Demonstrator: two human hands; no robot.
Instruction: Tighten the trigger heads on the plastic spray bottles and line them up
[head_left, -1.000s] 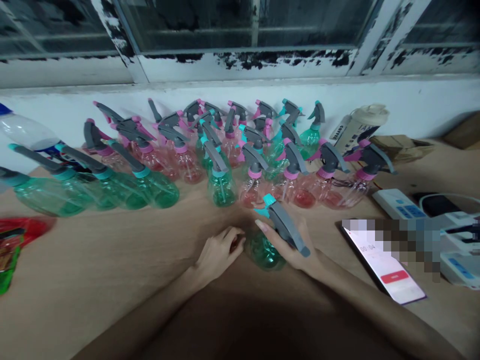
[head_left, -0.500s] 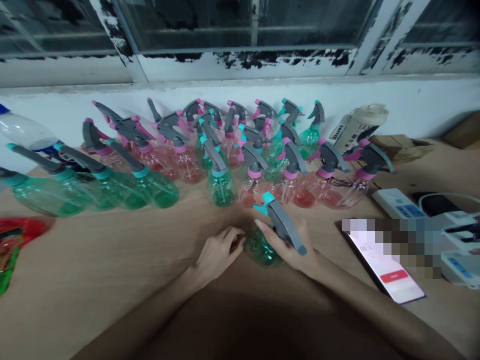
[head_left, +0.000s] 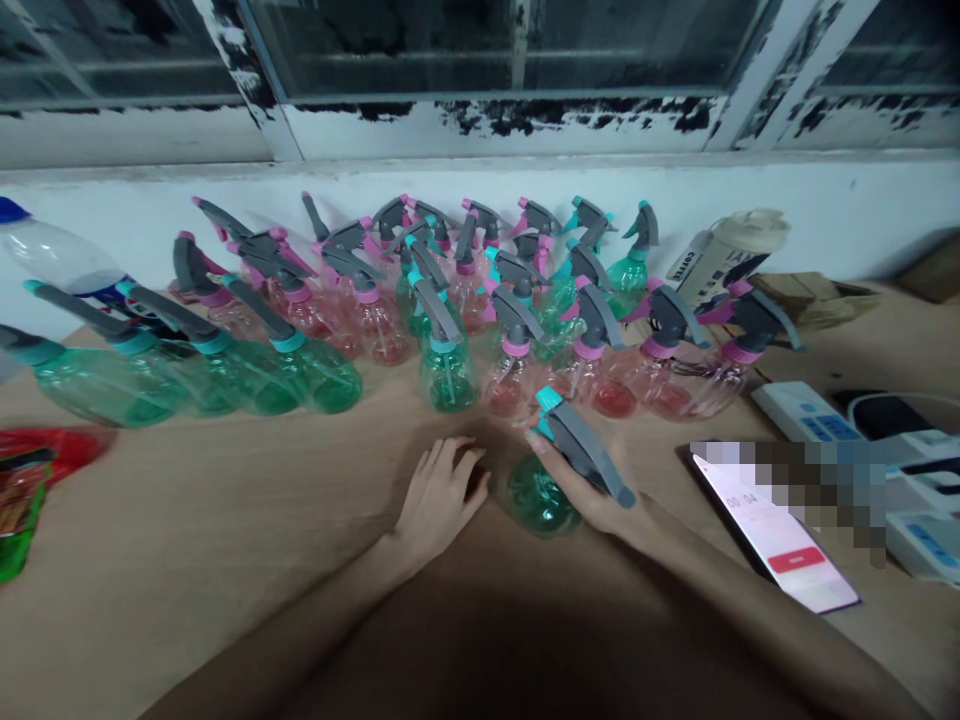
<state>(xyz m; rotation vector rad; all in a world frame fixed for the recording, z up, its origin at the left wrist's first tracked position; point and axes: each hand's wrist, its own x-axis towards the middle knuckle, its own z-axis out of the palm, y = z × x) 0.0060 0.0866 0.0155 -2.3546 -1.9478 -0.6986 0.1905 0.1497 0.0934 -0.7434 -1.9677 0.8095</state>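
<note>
A green spray bottle (head_left: 544, 496) with a grey and turquoise trigger head stands on the table in front of me. My right hand (head_left: 581, 480) is wrapped round its neck, just under the head, the thumb lying along the near side. To the left of the bottle, my left hand (head_left: 444, 495) rests on the table, fingers loosely bent and apart, holding nothing. Another green spray bottle (head_left: 448, 378) stands beyond my hands. Beside it is a row of pink-tinted spray bottles (head_left: 679, 385). Several green spray bottles (head_left: 326, 380) stand close together at the left.
More spray bottles crowd toward the wall. A lit phone (head_left: 780, 540) and a white power strip (head_left: 806, 410) lie at the right. A coffee cup (head_left: 731, 250) leans at the back. Far left are a large plastic bottle (head_left: 56, 250) and a red and green packet (head_left: 37, 470).
The fingers of my left hand have opened out a little. The view has shifted slightly. My right hand still grips the green spray bottle, its head now slightly farther right in view.
</note>
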